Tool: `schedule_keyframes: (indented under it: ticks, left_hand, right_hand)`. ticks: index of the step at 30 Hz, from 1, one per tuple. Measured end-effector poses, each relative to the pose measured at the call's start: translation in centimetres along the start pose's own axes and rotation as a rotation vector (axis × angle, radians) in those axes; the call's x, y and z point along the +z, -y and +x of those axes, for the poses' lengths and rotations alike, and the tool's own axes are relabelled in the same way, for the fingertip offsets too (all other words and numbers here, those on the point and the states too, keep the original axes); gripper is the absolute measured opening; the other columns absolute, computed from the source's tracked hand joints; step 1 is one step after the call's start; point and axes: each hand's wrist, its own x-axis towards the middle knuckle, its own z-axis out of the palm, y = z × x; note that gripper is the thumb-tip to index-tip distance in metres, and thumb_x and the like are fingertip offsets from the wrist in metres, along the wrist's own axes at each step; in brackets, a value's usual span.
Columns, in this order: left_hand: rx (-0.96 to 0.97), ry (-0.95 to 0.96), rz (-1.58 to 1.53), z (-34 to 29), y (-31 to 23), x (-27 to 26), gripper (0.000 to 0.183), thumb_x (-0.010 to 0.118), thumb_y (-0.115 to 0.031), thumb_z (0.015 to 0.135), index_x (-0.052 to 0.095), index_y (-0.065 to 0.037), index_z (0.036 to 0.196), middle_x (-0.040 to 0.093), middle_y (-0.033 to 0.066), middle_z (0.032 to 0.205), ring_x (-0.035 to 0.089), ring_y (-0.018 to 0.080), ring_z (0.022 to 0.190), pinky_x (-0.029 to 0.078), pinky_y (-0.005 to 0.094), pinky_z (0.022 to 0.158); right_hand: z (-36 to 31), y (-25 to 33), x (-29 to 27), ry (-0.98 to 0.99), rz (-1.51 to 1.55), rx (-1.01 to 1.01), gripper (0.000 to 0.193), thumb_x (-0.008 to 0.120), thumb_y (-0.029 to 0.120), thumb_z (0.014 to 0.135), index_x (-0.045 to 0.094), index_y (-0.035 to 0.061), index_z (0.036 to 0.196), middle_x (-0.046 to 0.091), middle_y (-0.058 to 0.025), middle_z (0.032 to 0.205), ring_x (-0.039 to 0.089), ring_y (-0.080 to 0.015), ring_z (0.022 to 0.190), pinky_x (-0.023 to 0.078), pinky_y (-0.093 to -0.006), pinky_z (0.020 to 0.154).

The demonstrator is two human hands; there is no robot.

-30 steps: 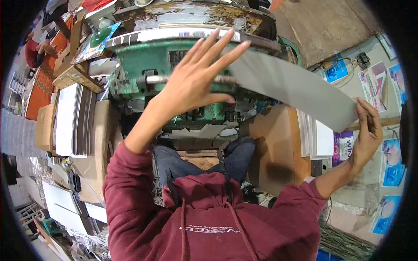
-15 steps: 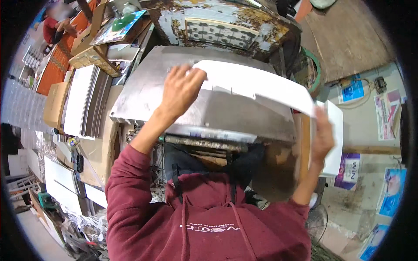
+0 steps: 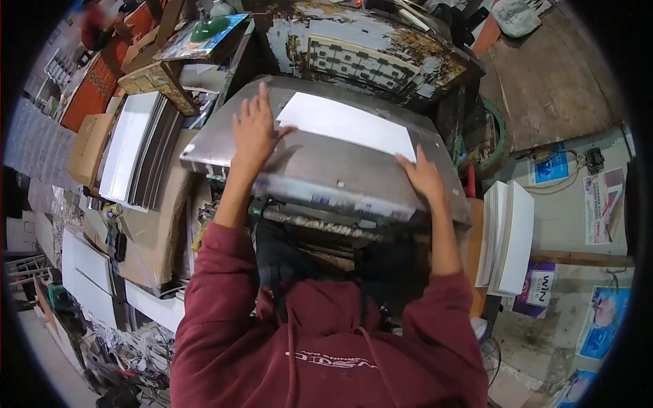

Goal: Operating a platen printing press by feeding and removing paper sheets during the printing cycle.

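Note:
A long white sheet of paper or card (image 3: 347, 126) lies on the far part of a grey metal machine table (image 3: 306, 160). At the sheet's left end is my left hand (image 3: 255, 136), open, its fingers spread and its thumb reaching to the sheet's near left corner. My right hand (image 3: 426, 178) is at the opposite end, fingers extended, with the thumb and fingertips by the near right corner. Neither hand is closed round the sheet. Whether the fingertips press on it I cannot tell.
Behind the table stands a rust-patched machine body (image 3: 367, 54) with a patterned panel. Stacks of white boards (image 3: 129, 149) stand on the left. White sheets (image 3: 513, 238) are piled at the right beside the table. A wooden board (image 3: 551, 75) lies far right. A person (image 3: 102, 27) is at far left.
The white sheet, held up and bowed between both hands before, now rests on the metal table. My right hand has come in from the right, and my left has opened and shifted left.

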Motion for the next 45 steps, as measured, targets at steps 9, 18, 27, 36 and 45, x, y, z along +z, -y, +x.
schedule_keyframes:
  ticks: [9, 18, 27, 36, 45]
  left_hand:
    - [-0.049, -0.127, -0.327, -8.9, 4.9, -10.0, 0.072, 0.072, -0.018, 0.094, 0.036, -0.007, 0.155, 0.061, 0.021, 0.136, 0.059, 0.0366, 0.124, 0.046, 0.0422, 0.104]
    - [-0.035, -0.018, -0.347, -9.6, 4.4, -9.5, 0.068, 0.072, -0.014, 0.092, 0.042, -0.006, 0.152, 0.06, 0.0205, 0.137, 0.058, 0.0367, 0.125, 0.044, 0.0432, 0.106]
    - [0.475, -0.41, -0.319, -3.3, -7.2, -11.8, 0.106, 0.09, -0.032, 0.069, 0.034, -0.015, 0.157, 0.034, 0.0159, 0.161, 0.033, 0.0322, 0.148, 0.029, 0.0495, 0.12]
    - [0.157, 0.6, -0.59, -7.2, -4.8, -15.5, 0.03, 0.074, -0.017, 0.091, 0.068, -0.003, 0.116, 0.07, 0.0103, 0.085, 0.067, 0.0189, 0.071, 0.052, 0.0317, 0.068]
    - [-0.05, 0.664, -0.902, -6.3, -2.0, -14.2, 0.013, 0.064, -0.004, 0.097, 0.067, 0.002, 0.107, 0.066, 0.0022, 0.082, 0.059, 0.0076, 0.075, 0.049, 0.0253, 0.069]
  right_hand:
    - [9.2, 4.5, -14.1, 0.195, -0.201, -0.584, 0.057, 0.054, 0.053, 0.097, 0.062, 0.012, 0.136, 0.061, -0.0218, 0.135, 0.059, -0.0352, 0.126, 0.045, -0.0415, 0.106]
    - [-0.9, 6.0, -23.3, -0.781, -0.225, -0.617, 0.025, 0.059, 0.004, 0.093, 0.072, 0.0091, 0.114, 0.069, -0.0219, 0.1, 0.069, -0.0367, 0.096, 0.053, -0.0411, 0.084]
    - [-16.3, 7.0, -22.3, -0.211, 0.222, -0.939, 0.021, 0.058, 0.001, 0.096, 0.07, -0.0029, 0.112, 0.072, -0.0109, 0.099, 0.068, -0.018, 0.089, 0.052, -0.029, 0.079]
    - [-15.2, 1.2, -17.3, -0.279, 0.766, -0.525, 0.027, 0.06, 0.006, 0.098, 0.066, 0.0064, 0.124, 0.068, 0.0034, 0.095, 0.051, -0.003, 0.076, 0.041, -0.0212, 0.066]
    - [-14.3, -0.7, -12.4, -0.322, 0.616, -0.312, 0.017, 0.059, 0.015, 0.102, 0.069, 0.0058, 0.113, 0.068, -0.0094, 0.084, 0.058, -0.0102, 0.069, 0.048, -0.027, 0.068]
